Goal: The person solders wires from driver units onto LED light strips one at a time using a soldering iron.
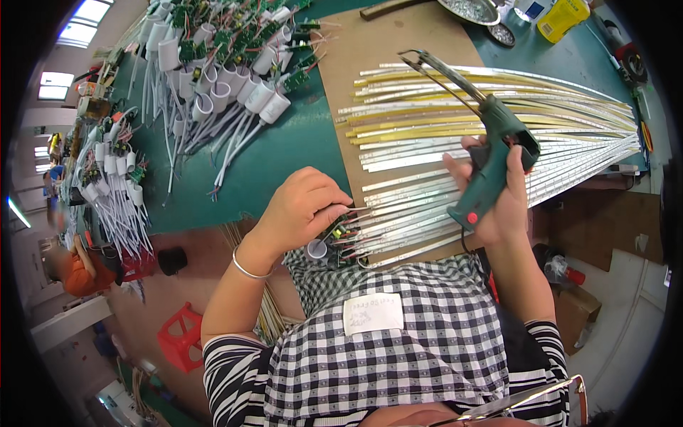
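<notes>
My right hand (498,203) grips a green pistol-shaped soldering gun (491,153), its thin metal tip raised toward the far left above a fan of long white and yellow light strips (498,114). My left hand (302,210) pinches a small green circuit board with red wires (340,229) at the near ends of the strips. A white plastic cap (317,250) hangs just below that hand. The strips lie on a brown board (398,39) over a green table (277,153).
A heap of white caps with green boards and wires (228,64) covers the far left of the table, another batch (114,178) lies at the left edge. A metal dish (469,8) and yellow bottle (562,18) stand far right. Red stool (181,334) and a seated person (78,267) lower left.
</notes>
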{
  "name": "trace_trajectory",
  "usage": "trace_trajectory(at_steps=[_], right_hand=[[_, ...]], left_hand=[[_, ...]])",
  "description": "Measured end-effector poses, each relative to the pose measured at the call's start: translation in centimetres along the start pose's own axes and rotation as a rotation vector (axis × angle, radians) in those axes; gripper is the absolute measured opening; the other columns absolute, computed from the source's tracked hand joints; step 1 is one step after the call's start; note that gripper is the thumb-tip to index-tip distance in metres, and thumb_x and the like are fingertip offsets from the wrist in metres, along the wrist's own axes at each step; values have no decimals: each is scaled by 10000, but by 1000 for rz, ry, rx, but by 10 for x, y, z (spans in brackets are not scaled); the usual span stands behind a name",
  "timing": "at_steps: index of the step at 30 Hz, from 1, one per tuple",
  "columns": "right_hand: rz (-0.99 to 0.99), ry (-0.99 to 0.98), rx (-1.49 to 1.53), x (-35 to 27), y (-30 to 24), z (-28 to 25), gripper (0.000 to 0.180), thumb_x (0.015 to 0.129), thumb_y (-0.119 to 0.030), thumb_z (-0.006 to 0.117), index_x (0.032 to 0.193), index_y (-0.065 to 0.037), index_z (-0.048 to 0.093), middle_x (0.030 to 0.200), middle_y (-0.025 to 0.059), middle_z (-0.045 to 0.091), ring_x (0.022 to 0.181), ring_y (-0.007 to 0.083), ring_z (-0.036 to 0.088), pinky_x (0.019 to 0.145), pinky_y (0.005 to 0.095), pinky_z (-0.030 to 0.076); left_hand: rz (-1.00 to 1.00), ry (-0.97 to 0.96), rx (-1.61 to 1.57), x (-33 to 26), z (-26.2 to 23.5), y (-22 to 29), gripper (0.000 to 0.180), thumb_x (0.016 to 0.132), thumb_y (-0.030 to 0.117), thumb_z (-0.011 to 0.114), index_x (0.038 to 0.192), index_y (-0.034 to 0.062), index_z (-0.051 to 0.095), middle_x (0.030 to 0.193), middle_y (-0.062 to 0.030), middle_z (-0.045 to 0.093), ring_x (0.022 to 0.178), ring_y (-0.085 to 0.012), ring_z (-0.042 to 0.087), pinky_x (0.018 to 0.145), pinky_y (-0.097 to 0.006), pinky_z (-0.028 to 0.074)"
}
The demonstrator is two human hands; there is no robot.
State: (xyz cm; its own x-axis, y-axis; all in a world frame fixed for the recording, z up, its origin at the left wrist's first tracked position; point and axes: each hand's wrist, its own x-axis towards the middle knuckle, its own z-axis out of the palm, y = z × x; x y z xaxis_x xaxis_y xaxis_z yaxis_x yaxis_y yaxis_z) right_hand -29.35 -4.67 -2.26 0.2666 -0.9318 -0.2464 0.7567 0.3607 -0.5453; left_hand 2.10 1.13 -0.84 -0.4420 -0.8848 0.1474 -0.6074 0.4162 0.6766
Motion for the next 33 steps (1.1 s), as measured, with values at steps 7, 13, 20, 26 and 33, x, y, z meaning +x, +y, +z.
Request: trace_trajectory(at_steps=[7,13,20,26,33], right_hand=[[-7,19,-139,8,11,1,515,1068,-509,428,1276,-44,509,1201,170,634,947,248,671,950,365,495],[-5,91,-191,8,11,9,527,1070,-501,421,1275,-22,499,1189,172,621,859,231,658,1097,425,431],[-64,-1,-117,-13,-3,1,537,1069,-505,420,1277,-19,513,1192,162,622,788,220,642,1166,470,379],[-201,80,-381,-42,-22,-14,587,1056,-560,404,1373,-73,491,1305,106,581,1055,205,608,888,353,537],[-100,37,-98,-45,-28,-4,690,999,-688,402,1306,-88,555,951,80,610,724,180,591,631,303,508]], left_hand=[[44,-44,7,-19,14,9,104,868,147,718,952,105,761,852,-40,644,804,-244,587,746,-363,446],[-3,-60,-56,-16,13,17,134,857,163,731,973,101,760,846,-40,633,832,-245,602,797,-407,457],[134,-132,272,0,13,15,505,886,405,673,1290,103,653,1372,-64,590,1303,-319,509,1094,-515,365],[127,-162,301,2,9,10,587,935,506,582,1377,120,598,1484,-66,520,1420,-311,415,1158,-551,277],[74,260,34,24,-12,26,113,845,138,741,932,67,729,898,-103,691,887,-319,654,771,-396,526]])
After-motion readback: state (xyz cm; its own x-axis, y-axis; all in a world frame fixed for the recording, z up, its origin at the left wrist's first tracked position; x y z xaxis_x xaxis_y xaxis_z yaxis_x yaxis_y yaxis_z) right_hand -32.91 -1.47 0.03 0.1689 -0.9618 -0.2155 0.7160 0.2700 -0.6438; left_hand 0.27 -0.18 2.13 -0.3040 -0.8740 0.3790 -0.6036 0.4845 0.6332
